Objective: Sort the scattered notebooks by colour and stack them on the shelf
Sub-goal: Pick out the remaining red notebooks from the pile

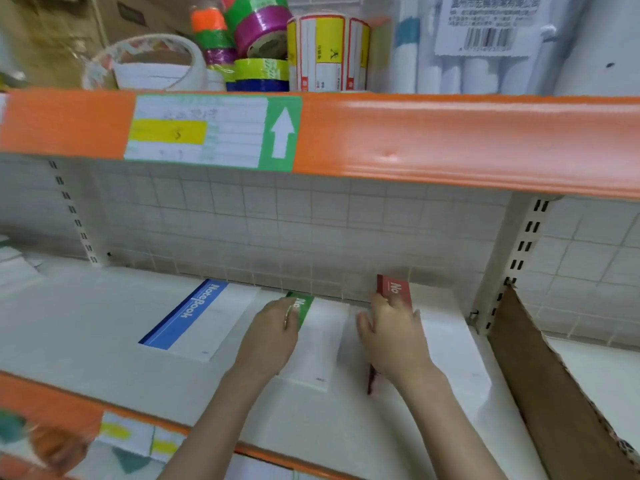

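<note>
White shelf board [104, 341] carries three notebooks side by side, each with a coloured band along its spine edge. The blue notebook [194, 320] lies flat on the left, well apart from both hands, its band reading "NoteBook". The green notebook [318, 341] lies flat in the middle, just beside the red one. The left hand [273, 334] rests on the green notebook's near-left part, fingers bent over its green band; whether they actually pinch the cover cannot be told. The right hand [391, 334] lies on the red notebook [450, 341], fingers reaching toward the red band at the far end and the thumb spread out to the left, a flat pressing touch more than a closed grip. A dark red edge of that notebook shows below the right wrist.

An orange shelf rail [450, 143] crosses above, bearing a white label with a green arrow [211, 133]. On the upper shelf stand coloured tape rolls [256, 32] and rolls of stickers [325, 53]. A brown cardboard divider [554, 393] leans at the right side of the shelf.
</note>
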Tool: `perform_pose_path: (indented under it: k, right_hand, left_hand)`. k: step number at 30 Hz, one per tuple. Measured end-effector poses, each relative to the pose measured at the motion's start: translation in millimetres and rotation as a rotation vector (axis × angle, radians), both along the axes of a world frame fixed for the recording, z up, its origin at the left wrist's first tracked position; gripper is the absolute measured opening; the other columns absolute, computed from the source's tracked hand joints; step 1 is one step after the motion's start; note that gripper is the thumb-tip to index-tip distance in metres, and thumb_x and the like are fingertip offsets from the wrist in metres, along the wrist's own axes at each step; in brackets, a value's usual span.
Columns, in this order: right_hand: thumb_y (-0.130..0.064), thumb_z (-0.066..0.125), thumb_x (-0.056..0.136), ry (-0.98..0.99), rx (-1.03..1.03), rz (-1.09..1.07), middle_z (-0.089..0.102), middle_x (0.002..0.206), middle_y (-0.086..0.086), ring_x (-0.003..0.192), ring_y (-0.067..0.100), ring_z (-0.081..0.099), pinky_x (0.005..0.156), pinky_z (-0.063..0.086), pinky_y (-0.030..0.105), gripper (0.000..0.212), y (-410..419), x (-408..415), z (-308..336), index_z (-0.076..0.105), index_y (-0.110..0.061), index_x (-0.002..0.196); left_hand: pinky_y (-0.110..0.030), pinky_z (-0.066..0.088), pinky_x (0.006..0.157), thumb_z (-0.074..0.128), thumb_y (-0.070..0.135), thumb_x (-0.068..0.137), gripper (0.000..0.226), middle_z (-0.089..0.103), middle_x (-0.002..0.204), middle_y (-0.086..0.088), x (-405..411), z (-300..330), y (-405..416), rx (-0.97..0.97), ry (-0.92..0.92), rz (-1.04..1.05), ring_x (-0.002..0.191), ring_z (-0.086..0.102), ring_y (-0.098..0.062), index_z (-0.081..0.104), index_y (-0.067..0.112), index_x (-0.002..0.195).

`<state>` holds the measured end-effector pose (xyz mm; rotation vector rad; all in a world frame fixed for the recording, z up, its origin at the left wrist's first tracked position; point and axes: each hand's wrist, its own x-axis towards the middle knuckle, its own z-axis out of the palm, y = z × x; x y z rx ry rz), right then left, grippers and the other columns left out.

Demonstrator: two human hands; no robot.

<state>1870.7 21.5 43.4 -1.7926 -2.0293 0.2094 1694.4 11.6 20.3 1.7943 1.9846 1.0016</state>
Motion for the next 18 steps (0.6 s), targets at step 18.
perform_pose_path:
  k: [18]
  right_hand:
    - [-0.035, 0.040, 0.098, 0.057, -0.156, 0.522, 0.043, 0.142, 0.000, 0.129, 0.019, 0.043, 0.113, 0.021, 0.046, 0.043, -63, -295, -16, 0.040, -0.022, 0.139]
  left_hand:
    - [-0.036, 0.045, 0.096, 0.036, 0.033, 0.100, 0.042, 0.046, 0.139, -0.001, -276, -3, -121, -0.122, 0.388, 0.325, 0.119, 0.052, -0.021, 0.042, 0.020, 0.139]
